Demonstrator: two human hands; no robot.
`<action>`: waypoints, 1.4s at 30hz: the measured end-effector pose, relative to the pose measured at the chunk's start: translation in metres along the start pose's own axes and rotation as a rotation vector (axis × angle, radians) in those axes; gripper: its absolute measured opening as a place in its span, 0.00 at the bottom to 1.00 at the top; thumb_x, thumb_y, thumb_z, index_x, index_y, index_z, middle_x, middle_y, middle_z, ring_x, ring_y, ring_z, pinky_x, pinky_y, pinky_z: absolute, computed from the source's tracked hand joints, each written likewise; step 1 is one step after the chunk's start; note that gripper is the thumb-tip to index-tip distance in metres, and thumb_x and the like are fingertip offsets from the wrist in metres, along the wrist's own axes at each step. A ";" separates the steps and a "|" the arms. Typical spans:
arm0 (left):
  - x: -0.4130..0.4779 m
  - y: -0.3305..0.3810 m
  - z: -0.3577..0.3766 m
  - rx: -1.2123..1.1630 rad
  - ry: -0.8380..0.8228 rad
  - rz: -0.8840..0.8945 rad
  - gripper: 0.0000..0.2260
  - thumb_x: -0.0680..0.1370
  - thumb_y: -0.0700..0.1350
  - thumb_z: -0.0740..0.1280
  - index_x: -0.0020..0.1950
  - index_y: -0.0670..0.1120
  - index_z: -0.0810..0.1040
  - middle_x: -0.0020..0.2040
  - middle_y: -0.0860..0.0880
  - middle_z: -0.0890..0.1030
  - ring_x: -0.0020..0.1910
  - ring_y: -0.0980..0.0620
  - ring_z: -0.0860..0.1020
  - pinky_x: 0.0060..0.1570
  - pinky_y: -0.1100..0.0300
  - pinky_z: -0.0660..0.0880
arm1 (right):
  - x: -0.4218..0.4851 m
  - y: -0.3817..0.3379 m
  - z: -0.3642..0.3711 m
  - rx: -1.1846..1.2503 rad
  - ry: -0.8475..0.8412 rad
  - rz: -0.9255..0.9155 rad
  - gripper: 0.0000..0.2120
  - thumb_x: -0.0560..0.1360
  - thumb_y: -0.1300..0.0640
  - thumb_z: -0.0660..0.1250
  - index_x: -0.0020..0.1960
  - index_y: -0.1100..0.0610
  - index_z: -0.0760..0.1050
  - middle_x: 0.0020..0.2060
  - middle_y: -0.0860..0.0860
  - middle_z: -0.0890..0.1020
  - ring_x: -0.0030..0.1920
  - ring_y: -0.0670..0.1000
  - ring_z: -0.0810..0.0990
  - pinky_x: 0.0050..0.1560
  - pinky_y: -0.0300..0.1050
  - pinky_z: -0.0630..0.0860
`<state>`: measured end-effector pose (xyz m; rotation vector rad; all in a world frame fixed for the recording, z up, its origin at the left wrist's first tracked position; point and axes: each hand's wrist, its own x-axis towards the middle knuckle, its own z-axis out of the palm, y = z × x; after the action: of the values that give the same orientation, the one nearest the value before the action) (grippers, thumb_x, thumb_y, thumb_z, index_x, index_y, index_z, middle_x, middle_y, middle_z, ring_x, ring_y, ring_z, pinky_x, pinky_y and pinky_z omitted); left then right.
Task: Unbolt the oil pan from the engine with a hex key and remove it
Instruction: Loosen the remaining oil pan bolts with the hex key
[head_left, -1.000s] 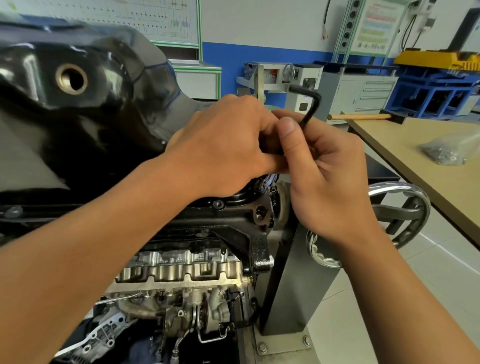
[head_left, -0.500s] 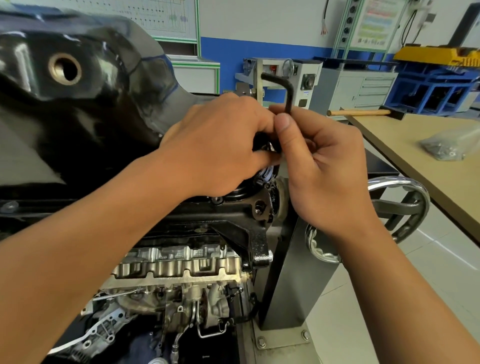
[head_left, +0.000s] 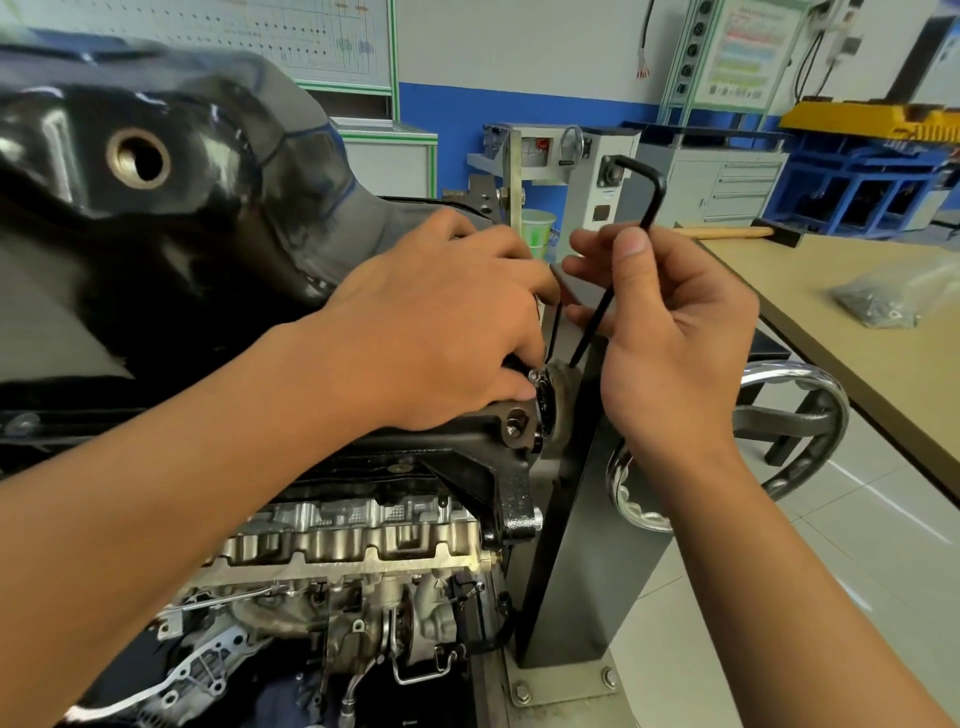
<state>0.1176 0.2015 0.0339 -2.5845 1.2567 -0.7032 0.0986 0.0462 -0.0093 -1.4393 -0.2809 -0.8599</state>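
Tan wooden workbench (head_left: 852, 306) at right. My right hand (head_left: 670, 332) pinches the black L-shaped steel hex key (head_left: 626, 244). My left hand (head_left: 441, 322), fingers curled, rests at the glossy black oil pan (head_left: 171, 223) edge.

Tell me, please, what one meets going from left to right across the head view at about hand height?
Black oil pan → left hand → hex key held in the right hand → chrome handwheel → bag of small parts on the wooden bench.

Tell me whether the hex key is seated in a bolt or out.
Out, it seems. The hex key, pinched in the right hand, shows its lower tip bare beside the engine stand, clear of the left hand.
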 end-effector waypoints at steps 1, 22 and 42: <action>0.000 0.000 0.000 -0.007 0.007 0.002 0.13 0.77 0.65 0.62 0.52 0.63 0.83 0.66 0.60 0.74 0.70 0.52 0.66 0.65 0.48 0.61 | -0.001 -0.001 0.001 0.003 0.005 0.005 0.10 0.83 0.58 0.61 0.48 0.53 0.81 0.45 0.48 0.86 0.49 0.50 0.86 0.42 0.44 0.83; 0.003 0.035 -0.030 -0.618 0.161 -0.207 0.10 0.78 0.53 0.67 0.41 0.52 0.83 0.35 0.63 0.81 0.36 0.64 0.77 0.39 0.72 0.70 | -0.058 -0.063 -0.092 -0.005 0.004 0.246 0.13 0.71 0.43 0.70 0.42 0.52 0.85 0.28 0.48 0.77 0.27 0.44 0.70 0.29 0.36 0.67; 0.124 0.324 -0.034 -1.644 -0.603 -0.064 0.12 0.80 0.52 0.67 0.53 0.44 0.84 0.41 0.50 0.86 0.40 0.55 0.84 0.41 0.61 0.76 | -0.108 -0.154 -0.340 -1.080 0.111 0.354 0.08 0.68 0.50 0.78 0.42 0.51 0.81 0.34 0.48 0.79 0.29 0.41 0.70 0.31 0.37 0.66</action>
<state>-0.0576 -0.0967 -0.0115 -3.2288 1.8199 1.7643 -0.1850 -0.2192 -0.0187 -2.3178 0.6130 -0.8119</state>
